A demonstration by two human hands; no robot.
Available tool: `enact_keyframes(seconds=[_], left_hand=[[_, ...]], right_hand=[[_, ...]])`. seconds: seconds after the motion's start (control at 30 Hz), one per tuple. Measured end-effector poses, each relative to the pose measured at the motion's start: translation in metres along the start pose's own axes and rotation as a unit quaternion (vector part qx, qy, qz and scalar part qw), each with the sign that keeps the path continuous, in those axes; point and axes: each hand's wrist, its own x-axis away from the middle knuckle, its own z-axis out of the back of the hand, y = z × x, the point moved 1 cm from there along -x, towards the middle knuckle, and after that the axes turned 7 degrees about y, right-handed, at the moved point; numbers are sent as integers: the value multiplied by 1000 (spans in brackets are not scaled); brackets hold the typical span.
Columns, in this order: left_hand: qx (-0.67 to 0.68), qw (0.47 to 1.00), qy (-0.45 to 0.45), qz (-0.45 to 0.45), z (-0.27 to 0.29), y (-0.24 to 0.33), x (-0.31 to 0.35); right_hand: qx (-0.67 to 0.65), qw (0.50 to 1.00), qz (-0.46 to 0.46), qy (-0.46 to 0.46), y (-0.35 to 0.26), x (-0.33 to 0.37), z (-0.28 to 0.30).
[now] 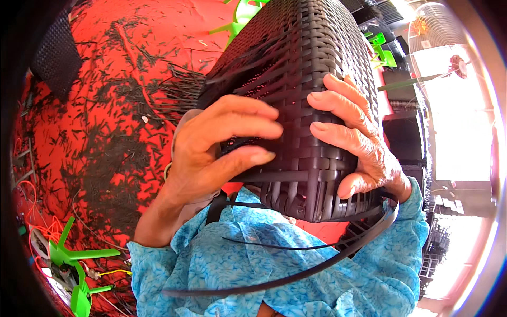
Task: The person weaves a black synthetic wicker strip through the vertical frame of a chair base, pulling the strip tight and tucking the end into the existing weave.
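Head view shows a big dark woven piece [311, 47] in front of the person's blue shirt [211, 269]. Its corner looks all woven, but the left side seems not done, with a gap and loose strips [179, 90] poking out. The left hand [211, 137] is half open by that gap, gripping nothing I can see. The right hand [362, 127] is open, fingers apart, resting on the weave.

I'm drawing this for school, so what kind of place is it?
Probably a weaving workshop: there's a dark, boxy piece woven from flat strips, and thin black strip offcuts litter the bright red floor.
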Motion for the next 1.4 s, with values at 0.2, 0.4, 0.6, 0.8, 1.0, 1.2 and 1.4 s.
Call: enact_keyframes(seconds=[0.2, 0.4, 0.6, 0.8, 1.0, 1.2, 1.4], left_hand=[[-50, 996, -71, -34, 6, 12, 12], [-272, 948, -24, -161, 6, 11, 16], [-244, 957, -2, -155, -3, 0, 28], [-270, 940, 38, -205, -1, -4, 26], [-476, 837, 102, -248, 46, 7, 32], [-528, 759, 278, -258, 56, 11, 45], [-99, 990, 98, -31, 21, 14, 60]], right_hand=[[-5, 1000, 6, 6, 4, -4, 1], [3, 1000, -11, -8, -1, -8, 5], [60, 995, -56, -58, -21, -40, 27], [76, 990, -23, -113, -44, -81, 5], [112, 961, 14, -252, -37, -99, -1], [-143, 939, -241, -200, -39, -108, -7], [-299, 906, -295, -59, -44, -118, -6]])
